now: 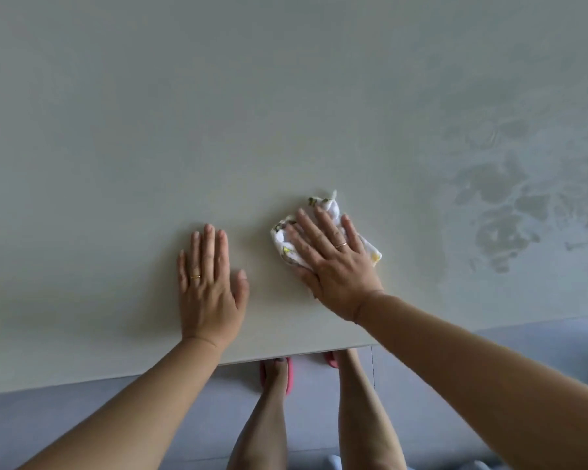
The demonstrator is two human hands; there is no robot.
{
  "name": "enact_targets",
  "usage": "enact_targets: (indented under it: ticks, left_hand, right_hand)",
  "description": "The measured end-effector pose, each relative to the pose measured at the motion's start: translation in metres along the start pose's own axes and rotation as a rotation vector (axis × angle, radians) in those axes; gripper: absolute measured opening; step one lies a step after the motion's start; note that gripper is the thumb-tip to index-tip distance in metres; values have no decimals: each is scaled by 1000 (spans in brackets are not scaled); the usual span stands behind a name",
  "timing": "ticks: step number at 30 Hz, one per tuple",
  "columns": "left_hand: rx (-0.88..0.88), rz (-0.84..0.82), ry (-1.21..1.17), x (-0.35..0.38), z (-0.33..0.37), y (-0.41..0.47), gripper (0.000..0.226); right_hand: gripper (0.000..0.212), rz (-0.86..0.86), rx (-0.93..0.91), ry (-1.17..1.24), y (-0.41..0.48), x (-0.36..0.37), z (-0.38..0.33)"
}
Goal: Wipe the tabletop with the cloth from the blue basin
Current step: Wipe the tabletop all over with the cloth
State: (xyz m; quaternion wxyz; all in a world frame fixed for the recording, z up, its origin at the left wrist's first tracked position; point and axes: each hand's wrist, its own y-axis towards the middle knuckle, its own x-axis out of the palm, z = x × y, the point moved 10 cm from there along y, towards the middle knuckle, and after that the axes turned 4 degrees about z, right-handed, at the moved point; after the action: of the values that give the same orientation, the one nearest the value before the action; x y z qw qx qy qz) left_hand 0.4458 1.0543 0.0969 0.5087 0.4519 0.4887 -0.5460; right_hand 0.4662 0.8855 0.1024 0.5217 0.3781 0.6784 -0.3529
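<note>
Tabletop (pixel 150 130) lies bare save wet streaks (pixel 510 198) toward three o'clock. Right hand (pixel 333 262) presses flat, fingers spread, on the crumpled white cloth (pixel 330 206), hiding its middle. Left hand (pixel 209 283), at nine o'clock of it, rests open-palmed, holding nothing. Pink slippers (pixel 287 374) peek out below the edge, half covered.

Your cloth (pixel 326 228) is white with small yellow-green prints, bunched flat on the pale tabletop (pixel 218 113) just right of frame centre. Wet streaks mark your tabletop at the frame's right.
</note>
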Motion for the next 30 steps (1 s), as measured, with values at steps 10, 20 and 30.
enact_targets:
  ticks: [10,20,30]
  left_hand:
    - [-44,68,-99,-14,56,95,62]
    - [-23,113,-115,-16,84,220,58]
    - [-30,98,-102,-11,82,219,61]
  right_hand:
    - [59,112,493,57,37,-17,83]
    - [57,133,649,37,102,-45,203]
    - [54,22,14,-145,138,-46,185]
